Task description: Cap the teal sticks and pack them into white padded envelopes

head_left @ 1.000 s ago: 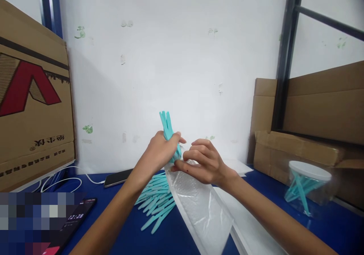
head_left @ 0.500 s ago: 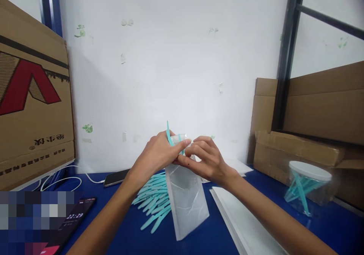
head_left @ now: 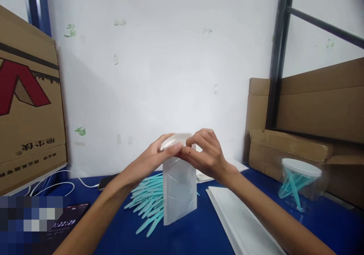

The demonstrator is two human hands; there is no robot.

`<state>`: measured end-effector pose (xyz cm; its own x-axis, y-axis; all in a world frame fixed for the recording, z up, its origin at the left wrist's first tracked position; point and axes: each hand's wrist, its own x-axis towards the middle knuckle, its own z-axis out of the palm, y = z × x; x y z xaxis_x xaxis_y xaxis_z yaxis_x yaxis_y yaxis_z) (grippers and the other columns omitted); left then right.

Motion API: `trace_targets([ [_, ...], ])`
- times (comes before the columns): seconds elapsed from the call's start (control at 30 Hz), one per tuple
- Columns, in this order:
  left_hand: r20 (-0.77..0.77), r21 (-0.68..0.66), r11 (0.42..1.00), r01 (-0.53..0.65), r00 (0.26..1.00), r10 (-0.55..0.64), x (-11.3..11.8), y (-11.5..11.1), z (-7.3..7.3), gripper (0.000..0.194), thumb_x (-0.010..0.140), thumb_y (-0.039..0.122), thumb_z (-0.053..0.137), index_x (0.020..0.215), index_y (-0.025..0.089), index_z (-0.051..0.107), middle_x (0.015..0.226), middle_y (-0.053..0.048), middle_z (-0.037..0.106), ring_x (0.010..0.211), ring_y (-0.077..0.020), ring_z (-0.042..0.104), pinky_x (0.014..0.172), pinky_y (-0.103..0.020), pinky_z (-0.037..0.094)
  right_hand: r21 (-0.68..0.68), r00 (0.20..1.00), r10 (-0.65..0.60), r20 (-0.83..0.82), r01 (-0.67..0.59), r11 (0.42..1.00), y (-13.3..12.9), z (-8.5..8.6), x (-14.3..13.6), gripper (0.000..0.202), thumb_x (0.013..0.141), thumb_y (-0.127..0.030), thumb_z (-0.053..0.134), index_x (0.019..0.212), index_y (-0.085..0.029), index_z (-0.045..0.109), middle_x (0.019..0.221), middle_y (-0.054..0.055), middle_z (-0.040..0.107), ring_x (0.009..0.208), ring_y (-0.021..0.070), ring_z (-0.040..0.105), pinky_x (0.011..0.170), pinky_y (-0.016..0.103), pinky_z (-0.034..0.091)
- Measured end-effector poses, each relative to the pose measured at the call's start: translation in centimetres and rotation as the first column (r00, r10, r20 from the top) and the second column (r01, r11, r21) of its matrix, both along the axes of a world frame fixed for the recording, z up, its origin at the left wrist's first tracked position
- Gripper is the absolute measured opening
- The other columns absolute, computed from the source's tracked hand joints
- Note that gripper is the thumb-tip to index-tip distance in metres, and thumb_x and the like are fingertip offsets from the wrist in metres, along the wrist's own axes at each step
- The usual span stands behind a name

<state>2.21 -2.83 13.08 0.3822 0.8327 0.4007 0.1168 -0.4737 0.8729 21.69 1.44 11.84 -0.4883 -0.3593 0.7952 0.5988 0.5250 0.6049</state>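
Note:
A translucent white pouch (head_left: 180,190) hangs upright above the blue table. My left hand (head_left: 163,148) pinches its top left part, thumb in front and fingers behind. At the top right, my right hand (head_left: 206,150) has its fingers curled against the pouch's upper edge. Behind and left of the pouch lies a pile of turquoise plastic sticks (head_left: 149,198), fanned out on the table. No stick shows in either hand; the pouch's inside cannot be made out.
A clear jar with a white lid (head_left: 301,167) holds turquoise sticks at right. White flat sheets (head_left: 241,217) lie under my right forearm. Cardboard boxes (head_left: 290,147) stand right, another (head_left: 31,114) left. Phones (head_left: 66,224) and a white cable (head_left: 82,181) lie left.
The pouch has turned more upright and its lower end has risen. The turquoise sticks that showed at its top by my left hand are out of sight. The whole view has shifted slightly.

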Motion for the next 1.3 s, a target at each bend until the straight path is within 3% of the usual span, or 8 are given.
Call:
trace_targets([
  [0.1,0.078,-0.077,0.992,0.097,0.993,-0.091,0.5,0.4,-3.0,0.059,0.083,0.042,0.072,0.136,0.024,0.052,0.124,-0.010,0.066,0.113,-0.0289,0.062,0.092,-0.039,0.050,-0.074,0.999,0.019,-0.035,-0.022,0.997,0.1,0.1,0.1,0.015,0.091,-0.029,0.069,0.081,-0.020,0.064,0.079,0.001,0.061,0.075,0.0148,0.048,0.075,0.032,0.040],
  [0.3,0.112,-0.100,0.992,-0.081,0.989,0.092,1.0,1.9,-8.0,0.035,0.082,0.045,0.071,0.098,0.014,0.068,0.095,-0.008,0.073,0.094,-0.0287,0.067,0.077,-0.033,0.051,-0.462,0.992,-0.032,0.119,0.084,0.883,0.3,0.5,0.5,0.021,0.095,-0.039,0.061,0.105,-0.021,0.065,0.116,0.009,0.061,0.105,0.0221,0.056,0.091,0.040,0.047],
  [0.4,0.167,-0.131,0.979,-0.153,0.970,0.174,0.7,1.9,-8.8,0.036,0.082,0.047,0.070,0.095,0.014,0.069,0.090,-0.005,0.072,0.087,-0.0250,0.065,0.074,-0.030,0.049,-0.668,1.000,-0.025,0.019,0.031,0.744,0.5,1.0,1.6,0.043,0.094,-0.045,0.060,0.131,-0.024,0.053,0.136,0.013,0.051,0.122,0.0270,0.052,0.096,0.046,0.049],
  [0.53,0.195,-0.111,0.961,-0.253,0.943,0.271,0.7,1.7,-9.3,0.042,0.087,0.055,0.060,0.084,0.013,0.066,0.076,-0.003,0.066,0.070,-0.0184,0.060,0.062,-0.025,0.044,-0.897,0.977,0.177,0.121,0.031,0.442,1.4,1.6,3.2,0.035,0.094,-0.043,0.060,0.124,-0.025,0.061,0.118,0.007,0.067,0.105,0.0217,0.064,0.088,0.039,0.053],
  [0.67,0.337,-0.029,0.958,-0.287,0.899,0.279,1.2,1.4,-9.6,0.048,0.087,0.046,0.064,0.127,0.024,0.049,0.103,-0.004,0.068,0.073,-0.0159,0.063,0.067,-0.026,0.049,-0.976,0.944,0.321,0.070,-0.001,0.216,2.4,1.9,3.8,0.026,0.090,-0.041,0.065,0.109,-0.024,0.069,0.105,0.002,0.073,0.091,0.0167,0.067,0.082,0.032,0.054],
  [0.77,0.323,0.015,0.934,-0.357,0.886,0.334,1.3,1.2,-9.9,0.051,0.089,0.045,0.061,0.133,0.031,0.039,0.108,-0.003,0.066,0.058,-0.0113,0.057,0.053,-0.022,0.043,-0.983,0.933,0.354,0.070,0.004,0.185,2.6,1.9,3.8,0.024,0.091,-0.038,0.064,0.108,-0.023,0.070,0.106,0.003,0.073,0.089,0.0164,0.068,0.083,0.033,0.054],
  [1.0,0.213,0.075,0.895,-0.439,0.884,0.415,1.2,1.4,-10.8,0.027,0.090,0.041,0.058,0.110,0.024,0.058,0.095,0.000,0.064,0.050,-0.0086,0.042,0.048,-0.022,0.030,-0.974,0.900,0.398,0.176,0.101,0.204,2.8,1.6,4.2,0.040,0.082,-0.006,0.053,0.111,-0.025,0.073,0.114,0.003,0.071,0.098,0.0173,0.066,0.086,0.033,0.054],
  [1.3,0.337,-0.045,0.906,-0.420,0.848,0.410,1.8,1.6,-11.1,0.035,0.083,0.052,0.067,0.096,0.020,0.063,0.091,-0.003,0.070,0.072,-0.0162,0.060,0.063,-0.023,0.042,-0.999,0.826,0.563,0.036,0.039,0.007,3.3,1.6,4.0,0.038,0.084,-0.002,0.048,0.101,-0.020,0.076,0.109,0.005,0.072,0.097,0.0169,0.066,0.085,0.034,0.052],
])
